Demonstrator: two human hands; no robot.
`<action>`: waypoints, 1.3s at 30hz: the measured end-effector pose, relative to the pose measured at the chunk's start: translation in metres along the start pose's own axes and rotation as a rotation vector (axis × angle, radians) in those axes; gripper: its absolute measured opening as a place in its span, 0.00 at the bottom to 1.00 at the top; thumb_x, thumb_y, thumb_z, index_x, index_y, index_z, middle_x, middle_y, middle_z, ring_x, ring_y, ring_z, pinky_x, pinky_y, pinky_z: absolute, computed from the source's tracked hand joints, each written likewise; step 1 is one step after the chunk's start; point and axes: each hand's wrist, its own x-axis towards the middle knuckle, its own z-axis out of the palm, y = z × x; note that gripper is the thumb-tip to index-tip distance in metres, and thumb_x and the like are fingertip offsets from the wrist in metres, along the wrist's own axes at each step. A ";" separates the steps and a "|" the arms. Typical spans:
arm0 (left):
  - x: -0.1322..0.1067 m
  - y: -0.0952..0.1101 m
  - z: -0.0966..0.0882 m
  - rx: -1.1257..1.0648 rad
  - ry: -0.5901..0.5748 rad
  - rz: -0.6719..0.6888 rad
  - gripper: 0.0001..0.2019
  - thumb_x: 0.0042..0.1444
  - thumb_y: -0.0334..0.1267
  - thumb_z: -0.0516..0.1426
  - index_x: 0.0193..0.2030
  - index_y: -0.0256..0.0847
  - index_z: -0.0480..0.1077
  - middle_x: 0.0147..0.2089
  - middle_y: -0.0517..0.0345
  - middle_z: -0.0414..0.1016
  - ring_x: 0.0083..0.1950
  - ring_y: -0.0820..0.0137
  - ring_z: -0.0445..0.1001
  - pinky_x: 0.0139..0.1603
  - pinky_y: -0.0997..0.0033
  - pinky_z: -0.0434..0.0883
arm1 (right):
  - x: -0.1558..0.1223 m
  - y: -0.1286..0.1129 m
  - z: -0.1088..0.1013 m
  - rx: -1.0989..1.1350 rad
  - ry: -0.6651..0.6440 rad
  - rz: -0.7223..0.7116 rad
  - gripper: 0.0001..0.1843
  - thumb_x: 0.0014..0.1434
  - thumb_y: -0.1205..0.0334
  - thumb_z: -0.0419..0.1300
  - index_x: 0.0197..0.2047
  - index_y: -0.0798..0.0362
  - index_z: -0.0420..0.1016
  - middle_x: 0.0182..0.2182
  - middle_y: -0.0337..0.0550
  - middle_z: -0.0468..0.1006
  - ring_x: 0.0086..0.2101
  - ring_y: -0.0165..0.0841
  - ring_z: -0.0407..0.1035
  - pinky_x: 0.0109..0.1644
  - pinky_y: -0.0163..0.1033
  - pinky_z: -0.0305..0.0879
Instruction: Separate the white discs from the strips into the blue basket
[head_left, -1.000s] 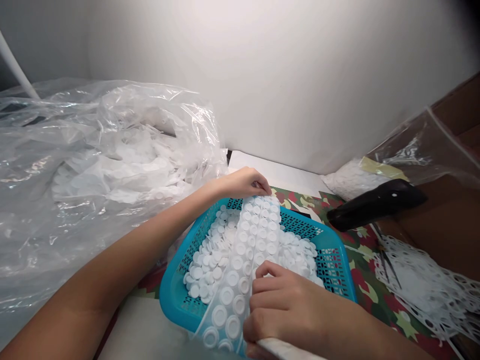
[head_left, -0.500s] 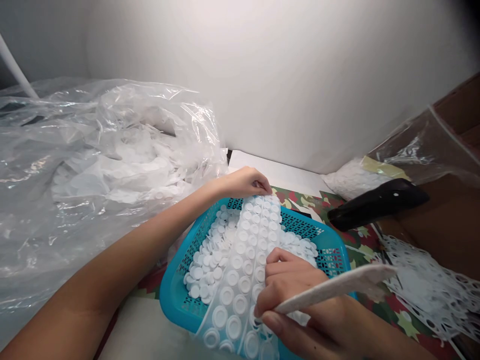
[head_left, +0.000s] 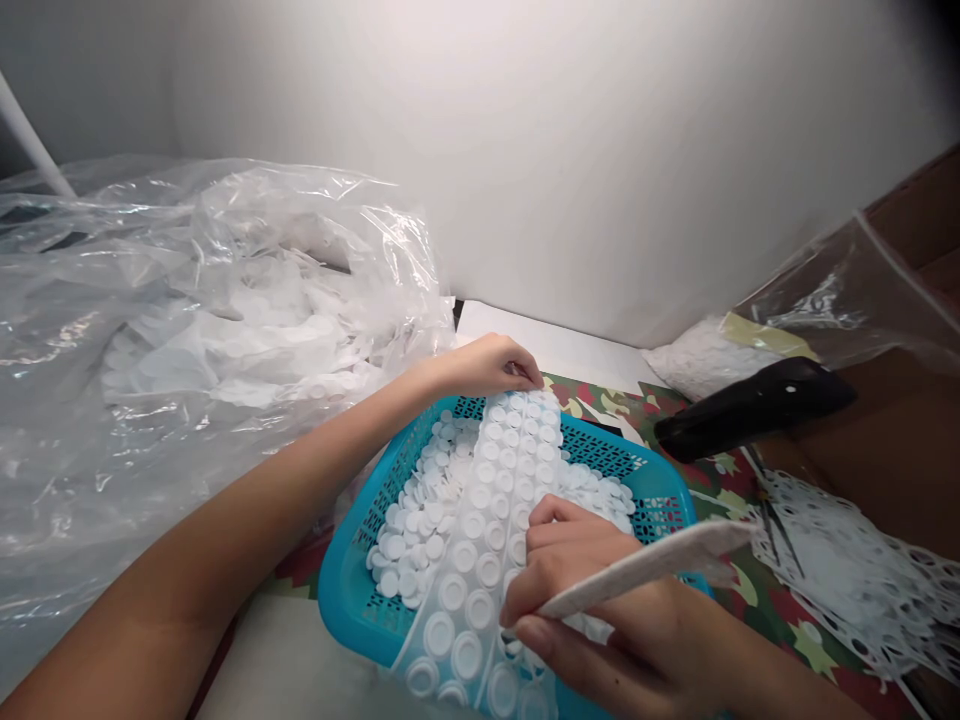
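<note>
Sitting beside crumpled clear plastic sheeting [head_left: 202, 290], a blue plastic basket [head_left: 352, 590] holds loose white discs [head_left: 405, 540] under a wide strip of white discs [head_left: 480, 560]. The left hand [head_left: 487, 365] pinches the strip's far end; the right hand [head_left: 577, 590] grips a narrow white strip [head_left: 645, 570] above it.

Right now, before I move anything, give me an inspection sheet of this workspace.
Surface: camouflage-print sheet, white board.
Job's things: blue mesh basket heaped with loose white discs, under a translucent strip of white discs.
Clutter: clear plastic bag of white scraps, perforated white sheet, black handle.
Hands: left hand at the strip's far end; right hand holding a pale felt-like strip.
Cables: nothing seen.
Surroundings: white wall, cardboard box.
</note>
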 end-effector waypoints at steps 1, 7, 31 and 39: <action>0.000 0.000 0.000 0.001 0.001 -0.001 0.12 0.54 0.31 0.55 0.42 0.35 0.77 0.43 0.49 0.80 0.43 0.68 0.77 0.44 0.70 0.70 | 0.000 0.000 0.000 0.005 -0.003 0.004 0.07 0.63 0.69 0.51 0.36 0.59 0.69 0.26 0.41 0.74 0.26 0.27 0.62 0.41 0.39 0.59; 0.000 0.000 0.000 0.009 0.000 0.001 0.11 0.55 0.31 0.55 0.42 0.36 0.77 0.43 0.51 0.80 0.43 0.69 0.77 0.43 0.72 0.70 | 0.000 0.001 0.000 0.005 -0.002 0.006 0.06 0.62 0.71 0.52 0.36 0.60 0.70 0.26 0.41 0.74 0.27 0.26 0.62 0.43 0.39 0.59; 0.000 0.001 0.000 0.057 -0.001 0.004 0.11 0.56 0.30 0.55 0.42 0.35 0.77 0.42 0.51 0.81 0.41 0.71 0.77 0.40 0.74 0.69 | 0.002 0.001 -0.002 -0.009 -0.112 0.034 0.03 0.63 0.68 0.53 0.37 0.56 0.67 0.27 0.39 0.73 0.28 0.27 0.64 0.43 0.38 0.58; 0.000 0.002 -0.001 0.085 -0.008 0.002 0.11 0.56 0.31 0.55 0.42 0.36 0.77 0.42 0.52 0.81 0.40 0.72 0.77 0.39 0.75 0.68 | 0.001 0.002 -0.001 -0.024 -0.110 0.044 0.03 0.63 0.68 0.54 0.36 0.56 0.67 0.27 0.38 0.72 0.28 0.27 0.63 0.42 0.37 0.59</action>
